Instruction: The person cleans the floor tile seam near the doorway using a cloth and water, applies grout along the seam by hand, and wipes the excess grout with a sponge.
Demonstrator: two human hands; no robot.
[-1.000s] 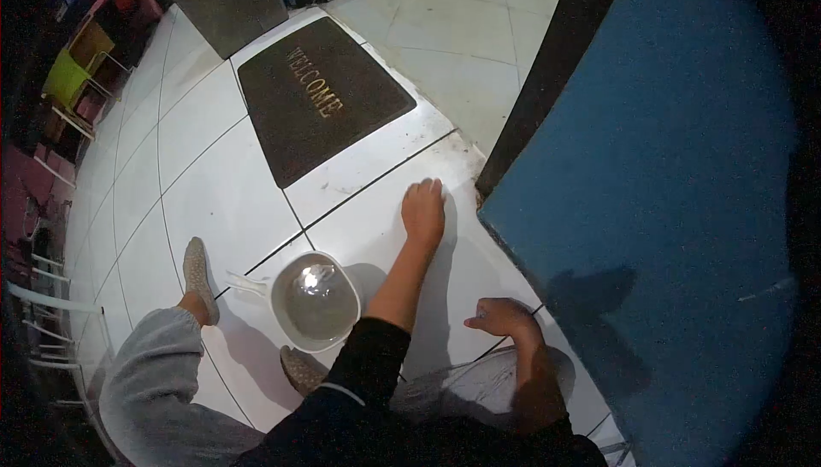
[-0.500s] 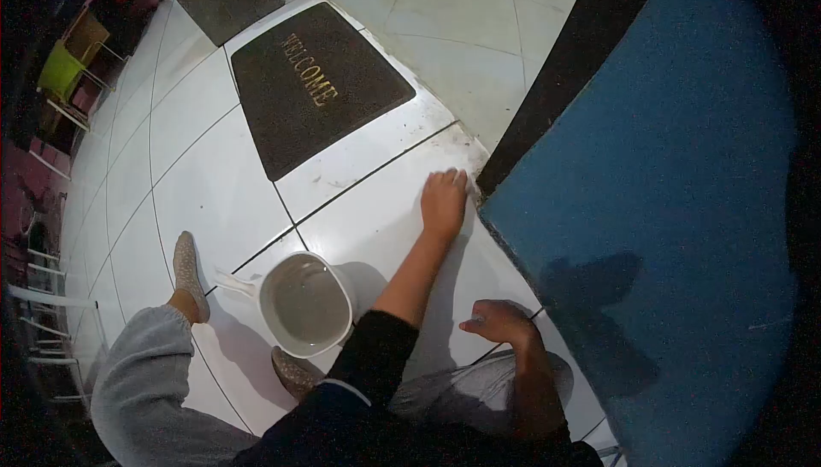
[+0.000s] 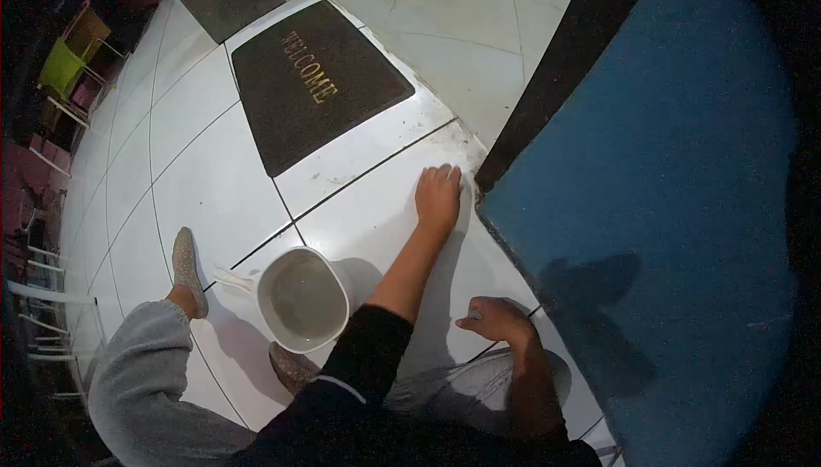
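A person seated low on a white tiled floor [image 3: 192,163] reaches the left hand [image 3: 438,198] palm-down toward the corner where the floor's edge at the doorway meets a blue wall [image 3: 650,159]. Its fingers are bent against the tile; whether anything lies beneath them cannot be told. The right hand [image 3: 498,320], held near the knee and the wall-side edge of the floor, is loosely curled; its grip, if any, is hidden. A white handled pan [image 3: 345,283] of cloudy liquid [image 3: 302,300] stands upright between a speckled shoe [image 3: 185,257] and the left sleeve [image 3: 368,351], clear of both hands. Work at the corner appears partway: pale tile lies behind the left hand, while brown marks [image 3: 467,140] line the floor's edge ahead and fainter smudges [image 3: 332,178] show beside a dark "WELCOME" mat [image 3: 299,129]. The mat lies flat along the doorway edge, no hand upon it. How much of the pale tile counts as done cannot be judged.
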